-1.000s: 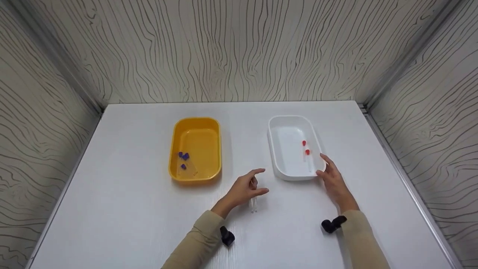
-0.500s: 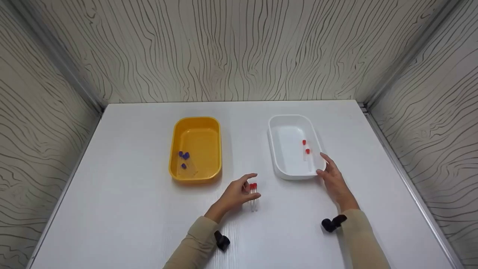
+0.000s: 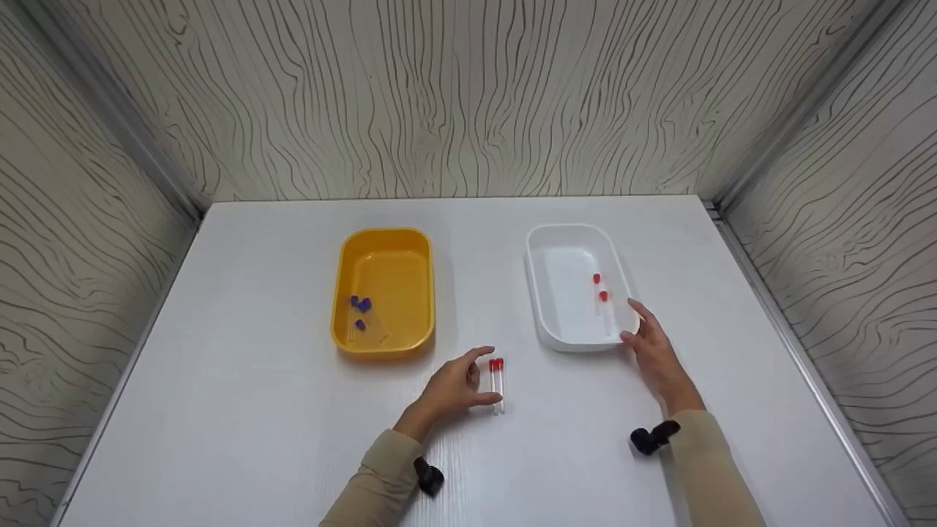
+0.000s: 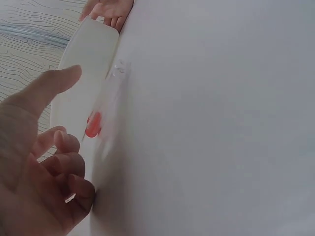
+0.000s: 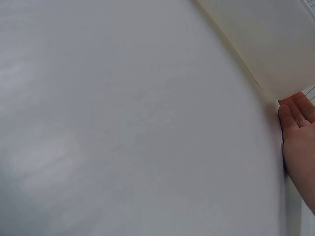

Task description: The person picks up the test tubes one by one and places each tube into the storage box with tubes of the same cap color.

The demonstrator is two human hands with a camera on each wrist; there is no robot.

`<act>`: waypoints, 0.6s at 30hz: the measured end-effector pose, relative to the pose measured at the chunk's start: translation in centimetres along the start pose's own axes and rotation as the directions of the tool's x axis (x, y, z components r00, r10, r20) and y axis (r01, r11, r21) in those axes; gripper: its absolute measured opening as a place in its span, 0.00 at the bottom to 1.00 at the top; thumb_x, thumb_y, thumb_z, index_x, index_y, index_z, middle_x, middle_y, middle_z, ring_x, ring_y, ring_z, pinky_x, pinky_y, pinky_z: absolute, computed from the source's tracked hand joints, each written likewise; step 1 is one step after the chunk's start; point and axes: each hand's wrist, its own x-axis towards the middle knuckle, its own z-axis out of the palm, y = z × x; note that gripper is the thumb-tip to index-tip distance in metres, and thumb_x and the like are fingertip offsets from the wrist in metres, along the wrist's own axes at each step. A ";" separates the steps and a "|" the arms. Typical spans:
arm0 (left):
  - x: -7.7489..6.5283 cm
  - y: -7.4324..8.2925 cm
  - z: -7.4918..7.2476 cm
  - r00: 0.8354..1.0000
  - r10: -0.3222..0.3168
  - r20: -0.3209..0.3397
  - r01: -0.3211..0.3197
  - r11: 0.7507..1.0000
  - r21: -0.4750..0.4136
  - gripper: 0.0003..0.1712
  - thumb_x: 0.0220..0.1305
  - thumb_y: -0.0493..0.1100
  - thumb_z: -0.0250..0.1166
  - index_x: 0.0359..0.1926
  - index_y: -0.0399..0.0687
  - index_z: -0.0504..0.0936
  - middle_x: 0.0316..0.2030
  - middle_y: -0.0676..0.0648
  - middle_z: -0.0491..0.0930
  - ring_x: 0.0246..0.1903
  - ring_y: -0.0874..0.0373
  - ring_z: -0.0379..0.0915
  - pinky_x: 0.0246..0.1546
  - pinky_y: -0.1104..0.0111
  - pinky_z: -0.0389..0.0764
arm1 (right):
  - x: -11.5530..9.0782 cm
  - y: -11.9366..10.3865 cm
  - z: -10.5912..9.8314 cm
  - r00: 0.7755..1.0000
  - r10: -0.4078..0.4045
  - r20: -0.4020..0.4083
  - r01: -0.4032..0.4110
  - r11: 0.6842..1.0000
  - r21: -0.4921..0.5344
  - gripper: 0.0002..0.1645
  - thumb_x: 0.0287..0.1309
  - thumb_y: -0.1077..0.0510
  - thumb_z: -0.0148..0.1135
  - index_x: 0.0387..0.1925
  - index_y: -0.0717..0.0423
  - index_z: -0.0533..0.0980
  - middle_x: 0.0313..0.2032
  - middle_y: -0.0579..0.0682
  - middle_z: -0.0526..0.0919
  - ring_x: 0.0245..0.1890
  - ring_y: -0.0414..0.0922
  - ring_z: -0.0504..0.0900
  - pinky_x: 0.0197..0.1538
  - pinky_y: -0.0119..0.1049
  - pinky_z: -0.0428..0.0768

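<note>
Two clear test tubes with red caps lie side by side on the table, caps toward the back. My left hand is just left of them, thumb and index finger spread apart and nothing held. Its thumb tip overlaps the tubes in the head view; whether it touches them I cannot tell. In the left wrist view a red cap shows beyond the curled lower fingers. My right hand holds the near right corner of the white tray, thumb at the front and index finger along the side. Inside lie two more red-capped tubes.
A yellow tray stands to the left on the white table. In its near left part lie several tubes with blue caps. Patterned panels rise behind the table and at both sides.
My left hand has drawn back toward the lower left, away from the white tray, uncovering the red caps of the two tubes on the table. The right hand stays at the tray corner.
</note>
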 end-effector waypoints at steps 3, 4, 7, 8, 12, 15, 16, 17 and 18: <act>-0.1 -0.1 0.0 1.000 0.006 -0.003 -0.006 0.999 0.036 0.46 0.44 0.51 0.78 0.65 0.50 0.69 0.25 0.55 0.68 0.24 0.68 0.58 0.26 0.77 0.61 | -0.1 0.1 0.0 1.000 -0.016 0.003 0.016 1.000 -0.005 0.41 0.68 0.64 0.50 0.75 0.44 0.44 0.78 0.49 0.31 0.79 0.49 0.34 0.74 0.26 0.56; -0.2 -0.1 0.0 1.000 0.003 0.000 -0.003 0.999 0.049 0.47 0.43 0.51 0.78 0.66 0.50 0.69 0.25 0.54 0.69 0.24 0.68 0.58 0.26 0.77 0.61 | -0.1 0.1 -0.1 1.000 -0.022 0.005 0.022 1.000 -0.010 0.41 0.68 0.64 0.50 0.75 0.45 0.44 0.78 0.50 0.31 0.79 0.50 0.34 0.70 0.20 0.59; -0.4 -0.2 0.0 1.000 -0.004 0.013 0.002 0.995 0.099 0.51 0.40 0.54 0.79 0.67 0.53 0.67 0.25 0.55 0.69 0.23 0.68 0.57 0.25 0.77 0.60 | -0.1 0.2 0.0 0.999 -0.038 0.009 0.039 0.999 -0.014 0.42 0.68 0.65 0.50 0.75 0.47 0.43 0.78 0.52 0.32 0.79 0.51 0.33 0.62 0.13 0.63; -0.5 -0.2 0.0 1.000 -0.012 0.021 0.009 0.993 0.116 0.52 0.39 0.55 0.79 0.67 0.54 0.67 0.25 0.56 0.69 0.23 0.68 0.57 0.26 0.77 0.59 | -0.1 0.2 0.0 0.999 -0.036 0.011 0.036 0.999 -0.016 0.42 0.68 0.65 0.50 0.75 0.47 0.43 0.78 0.51 0.31 0.79 0.51 0.33 0.66 0.16 0.62; -0.6 -0.3 0.0 0.998 -0.031 0.049 0.023 0.985 0.169 0.56 0.36 0.56 0.80 0.68 0.55 0.65 0.25 0.57 0.68 0.23 0.67 0.57 0.26 0.77 0.59 | 0.0 0.2 0.0 1.000 -0.007 0.009 0.007 0.999 -0.032 0.42 0.68 0.63 0.50 0.75 0.43 0.44 0.78 0.49 0.29 0.79 0.49 0.31 0.78 0.36 0.47; -0.5 -0.3 0.0 0.998 -0.034 0.058 0.021 0.980 0.199 0.57 0.35 0.56 0.81 0.69 0.54 0.64 0.25 0.58 0.67 0.23 0.67 0.57 0.27 0.76 0.59 | 0.0 0.2 0.0 1.000 0.002 0.002 -0.002 1.000 -0.029 0.42 0.68 0.63 0.50 0.75 0.42 0.44 0.78 0.48 0.28 0.79 0.48 0.31 0.78 0.48 0.39; -0.4 -0.2 0.0 0.997 -0.037 0.061 0.024 0.978 0.208 0.58 0.35 0.57 0.81 0.69 0.54 0.64 0.25 0.58 0.66 0.23 0.67 0.57 0.27 0.76 0.58 | 0.0 0.2 0.0 1.000 0.001 0.000 -0.001 1.000 -0.026 0.42 0.68 0.63 0.50 0.75 0.42 0.44 0.78 0.48 0.28 0.79 0.48 0.31 0.78 0.48 0.38; -0.4 -0.2 0.0 0.997 -0.041 0.062 0.027 0.976 0.215 0.58 0.35 0.56 0.81 0.69 0.54 0.64 0.24 0.58 0.65 0.23 0.66 0.56 0.27 0.76 0.58 | 0.0 0.1 0.0 1.000 -0.001 -0.003 0.000 1.000 -0.023 0.42 0.68 0.63 0.50 0.75 0.42 0.44 0.78 0.48 0.28 0.79 0.48 0.32 0.78 0.48 0.38; -0.3 -0.1 0.0 0.997 -0.046 0.064 0.031 0.975 0.221 0.58 0.34 0.56 0.81 0.69 0.55 0.64 0.24 0.58 0.65 0.23 0.66 0.57 0.27 0.76 0.58 | 0.0 0.1 0.0 1.000 0.000 -0.004 0.000 1.000 -0.022 0.42 0.68 0.64 0.50 0.75 0.42 0.44 0.78 0.48 0.29 0.79 0.48 0.32 0.78 0.48 0.39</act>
